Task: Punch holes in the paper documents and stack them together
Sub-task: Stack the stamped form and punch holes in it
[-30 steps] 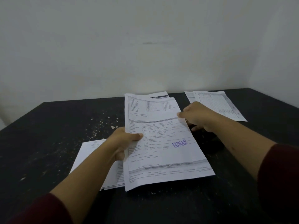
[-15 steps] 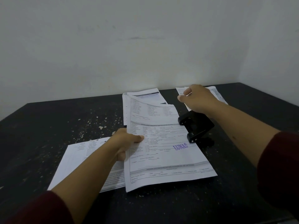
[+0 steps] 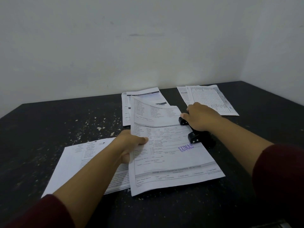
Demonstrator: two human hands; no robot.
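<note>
Down onto the hole punch (image 3: 196, 134) my right hand (image 3: 201, 118) has dropped, palm pressing its black lever, the form's (image 3: 166, 145) right edge in its slot. My left hand (image 3: 131, 143) pinches the form's left edge (stamped LUNAS), which lies on the dark table (image 3: 49, 129), overlapping another sheet (image 3: 79, 163).

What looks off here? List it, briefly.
The stamped form in the left hand lies skewed, its far corner curling up beside the hole punch under the right hand. Pale flecks speckle the black table.
</note>
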